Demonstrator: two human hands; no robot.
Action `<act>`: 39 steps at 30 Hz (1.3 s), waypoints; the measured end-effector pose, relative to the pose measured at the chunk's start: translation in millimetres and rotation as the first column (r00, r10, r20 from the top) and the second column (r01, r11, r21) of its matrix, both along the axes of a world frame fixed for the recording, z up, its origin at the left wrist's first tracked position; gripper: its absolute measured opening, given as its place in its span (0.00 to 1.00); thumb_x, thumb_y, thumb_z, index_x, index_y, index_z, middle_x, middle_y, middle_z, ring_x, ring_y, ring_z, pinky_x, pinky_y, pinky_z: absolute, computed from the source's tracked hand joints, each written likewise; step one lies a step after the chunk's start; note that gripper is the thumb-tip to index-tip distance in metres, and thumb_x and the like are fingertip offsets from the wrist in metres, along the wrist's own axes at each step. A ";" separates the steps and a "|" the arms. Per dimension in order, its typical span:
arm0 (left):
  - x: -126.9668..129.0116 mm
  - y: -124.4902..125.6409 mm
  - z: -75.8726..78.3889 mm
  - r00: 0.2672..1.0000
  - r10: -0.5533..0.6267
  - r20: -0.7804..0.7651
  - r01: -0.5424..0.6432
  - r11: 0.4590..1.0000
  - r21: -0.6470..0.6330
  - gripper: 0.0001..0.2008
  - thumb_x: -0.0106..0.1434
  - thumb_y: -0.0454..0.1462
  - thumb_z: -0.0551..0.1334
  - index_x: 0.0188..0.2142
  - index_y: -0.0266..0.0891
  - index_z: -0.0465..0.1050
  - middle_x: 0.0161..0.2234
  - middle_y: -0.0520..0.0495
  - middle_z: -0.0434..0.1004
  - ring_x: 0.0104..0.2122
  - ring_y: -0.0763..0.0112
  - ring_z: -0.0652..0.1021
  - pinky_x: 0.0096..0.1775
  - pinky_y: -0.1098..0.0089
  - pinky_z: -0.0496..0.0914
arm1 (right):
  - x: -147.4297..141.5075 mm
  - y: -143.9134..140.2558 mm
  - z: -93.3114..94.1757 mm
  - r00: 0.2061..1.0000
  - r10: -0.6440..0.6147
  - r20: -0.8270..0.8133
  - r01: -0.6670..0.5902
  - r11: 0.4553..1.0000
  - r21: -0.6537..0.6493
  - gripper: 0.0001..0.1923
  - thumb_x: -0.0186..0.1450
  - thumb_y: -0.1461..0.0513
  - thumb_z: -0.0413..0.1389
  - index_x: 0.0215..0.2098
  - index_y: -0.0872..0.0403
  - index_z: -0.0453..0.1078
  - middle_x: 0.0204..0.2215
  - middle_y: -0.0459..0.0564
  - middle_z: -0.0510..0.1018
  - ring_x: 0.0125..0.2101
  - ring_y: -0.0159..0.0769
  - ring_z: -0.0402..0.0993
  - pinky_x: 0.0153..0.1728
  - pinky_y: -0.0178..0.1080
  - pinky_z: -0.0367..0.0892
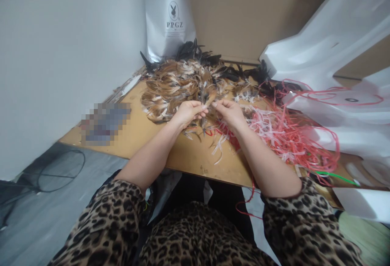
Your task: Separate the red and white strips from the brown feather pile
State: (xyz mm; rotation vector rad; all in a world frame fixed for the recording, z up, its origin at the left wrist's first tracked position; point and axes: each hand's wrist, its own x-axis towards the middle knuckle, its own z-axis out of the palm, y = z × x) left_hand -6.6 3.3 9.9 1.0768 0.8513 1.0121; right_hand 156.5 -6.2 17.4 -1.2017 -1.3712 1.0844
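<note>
My left hand (189,112) and my right hand (229,111) meet over a wooden board (152,140), fingertips almost touching. Both pinch a small bunch of brown feathers (208,102) between them, at the near edge of a big heap of brown and white feathers (176,89). Black feathers (195,52) lie at the back of the heap. A tangle of red and pink plastic strips (283,131) spreads just right of my right hand, with some strands under its wrist.
A silver foil bag (167,14) leans against the cardboard wall behind the heap. White foam sheets (335,42) pile up at the right. A blurred flat object (105,121) lies on the board's left part. A black wire loop (61,170) rests on the grey floor.
</note>
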 end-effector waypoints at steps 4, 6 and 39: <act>-2.5 3.4 2.8 0.993 0.098 0.065 -0.098 0.995 0.005 0.07 0.51 0.35 0.66 0.25 0.31 0.72 0.23 0.49 0.74 0.19 0.85 0.70 0.22 0.82 0.62 | 5.8 -0.7 -3.1 0.911 0.132 0.390 -0.142 0.990 -0.002 0.16 0.51 0.51 0.57 0.22 0.57 0.69 0.16 0.43 0.68 0.18 0.25 0.59 0.23 0.32 0.56; -3.2 4.0 3.4 0.990 0.119 0.071 -0.119 0.993 0.000 0.08 0.51 0.36 0.66 0.25 0.31 0.71 0.23 0.49 0.74 0.19 0.86 0.69 0.21 0.82 0.62 | 4.9 -2.6 -5.9 0.790 0.192 0.583 -0.211 0.977 -0.035 0.15 0.52 0.52 0.57 0.21 0.57 0.70 0.16 0.43 0.69 0.19 0.26 0.60 0.23 0.32 0.56; -5.9 4.7 -0.3 0.981 0.038 0.192 -0.018 0.994 -0.105 0.05 0.53 0.32 0.65 0.30 0.30 0.72 0.32 0.46 0.78 0.22 0.84 0.74 0.23 0.83 0.65 | 15.8 6.5 -2.2 0.944 0.179 -0.278 -0.268 0.908 -0.323 0.11 0.46 0.61 0.64 0.23 0.58 0.69 0.20 0.46 0.75 0.16 0.25 0.66 0.15 0.28 0.58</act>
